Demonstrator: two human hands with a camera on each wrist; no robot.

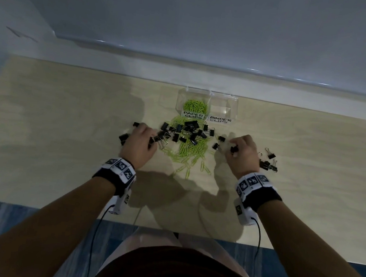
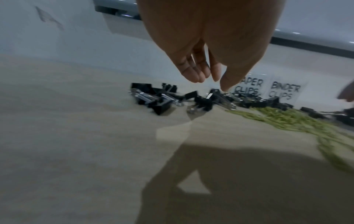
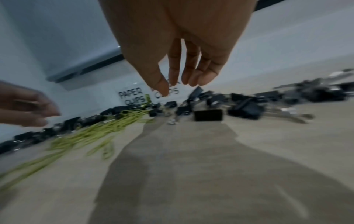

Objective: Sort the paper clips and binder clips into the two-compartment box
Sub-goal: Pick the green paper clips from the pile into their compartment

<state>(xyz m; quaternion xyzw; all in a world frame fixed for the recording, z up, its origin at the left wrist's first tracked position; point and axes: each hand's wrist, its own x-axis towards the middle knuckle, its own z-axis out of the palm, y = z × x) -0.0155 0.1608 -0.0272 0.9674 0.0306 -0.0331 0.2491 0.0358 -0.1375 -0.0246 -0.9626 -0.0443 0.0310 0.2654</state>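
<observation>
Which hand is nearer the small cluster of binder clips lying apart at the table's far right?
Right. The right hand sits just left of that cluster; the left hand is across the green paper clips.

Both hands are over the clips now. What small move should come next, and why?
Probably the right hand should close on the black binder clip under its fingers and carry it to the BINDER CLIPS compartment, which looks empty, while the PAPER CLIPS compartment already holds green clips.

dim scene; hard shadows fall toward the viewer, wrist views motion-blurred, edges warped.
</observation>
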